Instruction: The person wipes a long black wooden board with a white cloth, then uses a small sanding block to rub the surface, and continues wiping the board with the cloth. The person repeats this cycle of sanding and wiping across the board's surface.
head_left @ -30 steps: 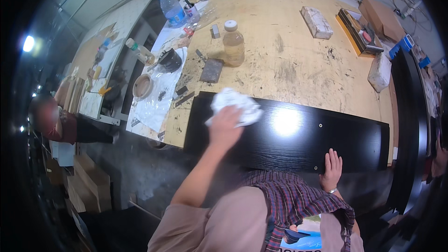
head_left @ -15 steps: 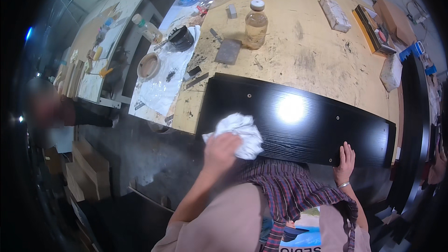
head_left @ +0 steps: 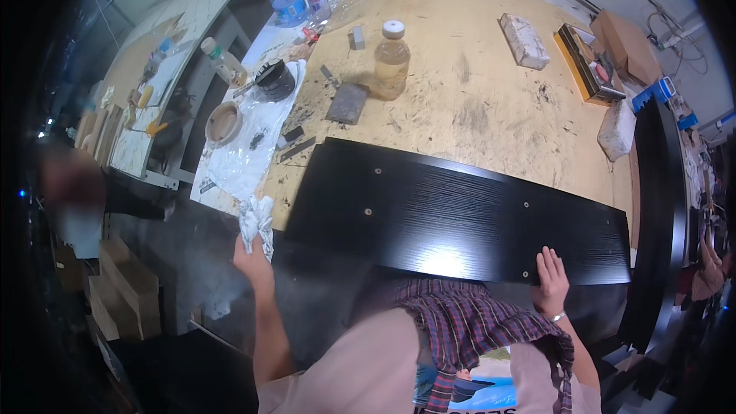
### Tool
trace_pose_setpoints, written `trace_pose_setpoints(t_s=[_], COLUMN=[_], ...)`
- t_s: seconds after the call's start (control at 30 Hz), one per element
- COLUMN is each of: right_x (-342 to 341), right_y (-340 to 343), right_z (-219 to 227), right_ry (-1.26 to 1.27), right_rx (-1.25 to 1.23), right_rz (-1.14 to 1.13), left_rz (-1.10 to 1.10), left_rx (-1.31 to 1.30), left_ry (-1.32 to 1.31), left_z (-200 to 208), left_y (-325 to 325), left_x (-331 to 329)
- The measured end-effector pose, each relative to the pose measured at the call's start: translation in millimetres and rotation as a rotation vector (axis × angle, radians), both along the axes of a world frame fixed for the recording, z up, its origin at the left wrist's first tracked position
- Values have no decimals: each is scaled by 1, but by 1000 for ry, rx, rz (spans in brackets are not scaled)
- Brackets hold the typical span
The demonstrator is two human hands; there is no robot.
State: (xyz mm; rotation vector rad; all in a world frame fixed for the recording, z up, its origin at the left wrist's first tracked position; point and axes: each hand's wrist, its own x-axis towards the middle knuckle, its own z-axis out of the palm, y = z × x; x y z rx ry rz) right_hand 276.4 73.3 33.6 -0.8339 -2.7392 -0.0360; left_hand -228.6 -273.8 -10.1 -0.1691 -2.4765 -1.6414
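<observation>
My left hand (head_left: pixel 251 258) is closed on a crumpled white cloth (head_left: pixel 257 222), held off the panel's left end beside the table's front corner. A long black wood-grain panel (head_left: pixel 452 218) lies along the front of the table, with several small round metal fittings set in its face. On the panel's near edge, toward the right, rests my right hand (head_left: pixel 551 276), its fingers stretched flat on the surface. A grey flat pad (head_left: pixel 348 103) and a capped bottle of yellowish liquid (head_left: pixel 392 65) stand beyond the panel.
At the table's left, a white sheet (head_left: pixel 238 155) carries a black tub (head_left: pixel 274 80) and a round lid (head_left: pixel 223 123). White wrapped blocks (head_left: pixel 525 41) and a box of tools (head_left: pixel 590 65) sit at the right. Another person (head_left: pixel 73 188) is at far left.
My left hand has moved left with the cloth, from over the panel to past its left end. My right hand stays on the panel. The view has shifted slightly.
</observation>
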Motion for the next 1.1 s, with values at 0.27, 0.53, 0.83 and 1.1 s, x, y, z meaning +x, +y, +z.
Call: trace_pose_setpoints(t_s=[0.27,0.53,0.83,1.1], right_x=[-44,-39,-67,-93], right_y=[101,181,216,232], right_z=[133,114,59,14], right_ry=[230,241,72,-55], right_rx=[-88,-791,-813,-862], right_rz=[97,-116,-112,-75], left_rz=[169,224,249,-23], left_rx=[371,390,389,257], left_ry=[-168,-114,-13,26], left_z=[27,30,67,77], left_y=[35,33,36,104], left_x=[29,77,104,126])
